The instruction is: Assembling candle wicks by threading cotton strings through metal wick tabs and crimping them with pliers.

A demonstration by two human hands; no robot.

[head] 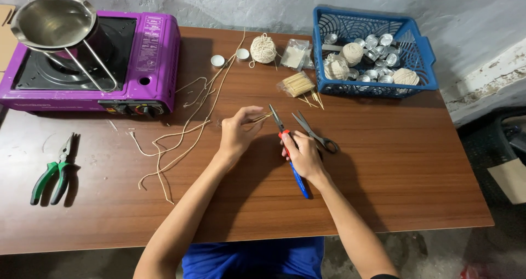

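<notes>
Two clear plastic bags on bench beside blue basket [422,43]: flat bag [295,54] with pale contents near back edge, stick bag [296,84] just in front. White label [149,41] on purple stove [164,65], right of burner.

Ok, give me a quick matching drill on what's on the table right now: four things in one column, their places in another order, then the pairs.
Things:
1. green-handled pliers
2. blue basket
3. metal pot
4. grey scissors

Places:
A. on the purple stove, far left corner
B. flat on the table, just right of the right hand
C. far right of the table, holding small metal cups and balls of twine
D. near left edge of the table, away from both hands

Pairs: 1-D, 2-C, 3-A, 4-B
</notes>
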